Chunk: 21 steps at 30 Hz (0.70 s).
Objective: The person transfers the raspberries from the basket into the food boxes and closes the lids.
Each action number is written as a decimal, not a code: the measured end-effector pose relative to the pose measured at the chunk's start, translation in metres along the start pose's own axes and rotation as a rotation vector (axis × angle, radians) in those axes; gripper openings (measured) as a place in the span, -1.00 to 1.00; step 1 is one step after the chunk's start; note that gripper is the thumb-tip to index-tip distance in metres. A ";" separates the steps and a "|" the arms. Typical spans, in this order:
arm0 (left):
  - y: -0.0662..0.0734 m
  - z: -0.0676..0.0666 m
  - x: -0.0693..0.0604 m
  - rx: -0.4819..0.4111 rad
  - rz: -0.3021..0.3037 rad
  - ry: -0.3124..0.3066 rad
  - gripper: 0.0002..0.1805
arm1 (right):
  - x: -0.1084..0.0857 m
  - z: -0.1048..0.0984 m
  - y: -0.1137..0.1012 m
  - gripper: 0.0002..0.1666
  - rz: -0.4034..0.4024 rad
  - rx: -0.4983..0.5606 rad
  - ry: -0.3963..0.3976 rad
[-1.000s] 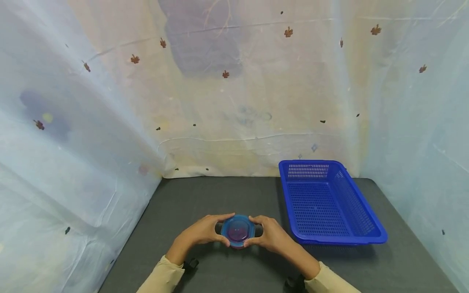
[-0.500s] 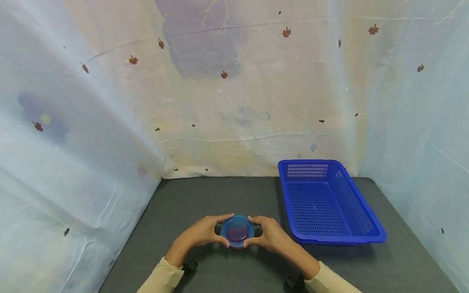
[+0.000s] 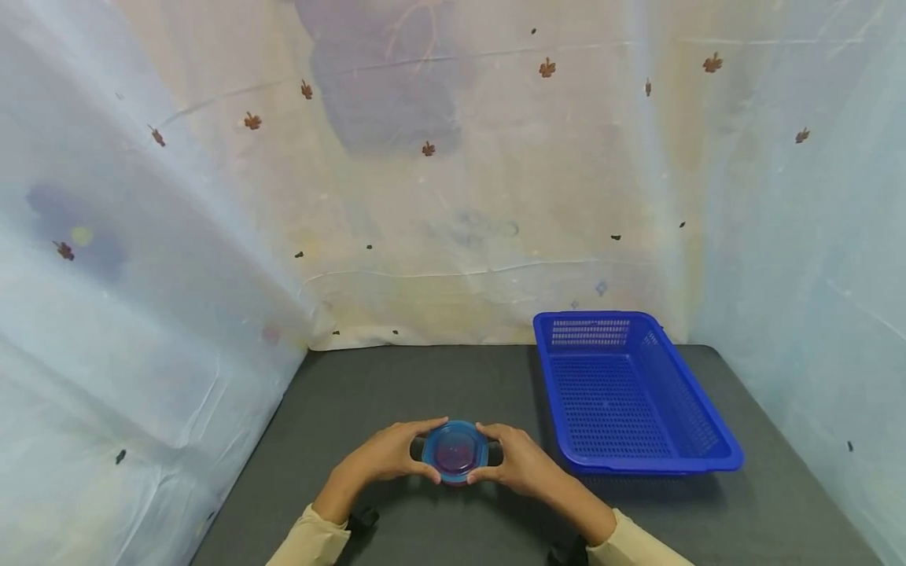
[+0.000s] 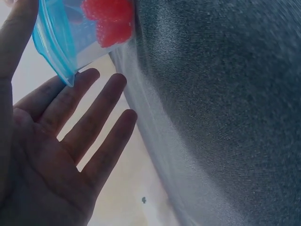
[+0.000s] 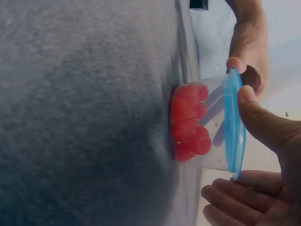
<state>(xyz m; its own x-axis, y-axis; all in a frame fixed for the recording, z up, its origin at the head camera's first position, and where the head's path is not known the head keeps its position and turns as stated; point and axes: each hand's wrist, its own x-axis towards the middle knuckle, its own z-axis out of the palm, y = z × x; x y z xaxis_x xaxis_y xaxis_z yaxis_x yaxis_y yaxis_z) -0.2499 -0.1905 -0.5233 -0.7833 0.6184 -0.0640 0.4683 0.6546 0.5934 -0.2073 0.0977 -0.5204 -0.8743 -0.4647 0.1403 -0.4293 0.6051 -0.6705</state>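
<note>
A clear plastic food container (image 3: 455, 453) with a round blue lid (image 5: 235, 122) stands upright on the grey tabletop, between both hands. Soft-looking red pieces, like raspberries (image 5: 188, 122), lie in its bottom. From the left side, the left hand (image 3: 392, 453) holds the lid's rim between thumb and forefinger. Opposite it, the right hand (image 3: 520, 462) grips the rim the same way. In the left wrist view, the other fingers (image 4: 91, 125) of the left hand extend straight, away from the container. The lid appears seated on the container.
To the right, towards the back of the grey table (image 3: 396, 377), stands a blue plastic basket (image 3: 566, 424) with perforated walls. Nothing shows inside it. A pale patterned sheet (image 3: 453, 196) hangs behind the table and along both sides.
The head view has shifted slightly, so the whole scene sits a little lower and further left. Both hands stay at the container's lid, with no clear movement on the table.
</note>
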 end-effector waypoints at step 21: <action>0.018 -0.023 -0.005 0.072 -0.039 0.115 -0.02 | -0.011 -0.042 -0.019 -0.01 -0.036 -0.141 0.058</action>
<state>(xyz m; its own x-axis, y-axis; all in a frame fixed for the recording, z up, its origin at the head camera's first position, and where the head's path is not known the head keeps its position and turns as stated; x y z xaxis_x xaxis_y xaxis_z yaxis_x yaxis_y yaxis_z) -0.2473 -0.1915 -0.4941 -0.8415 0.5402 0.0089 0.4610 0.7093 0.5333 -0.1995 0.1185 -0.4783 -0.8677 -0.4521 0.2066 -0.4844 0.6756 -0.5558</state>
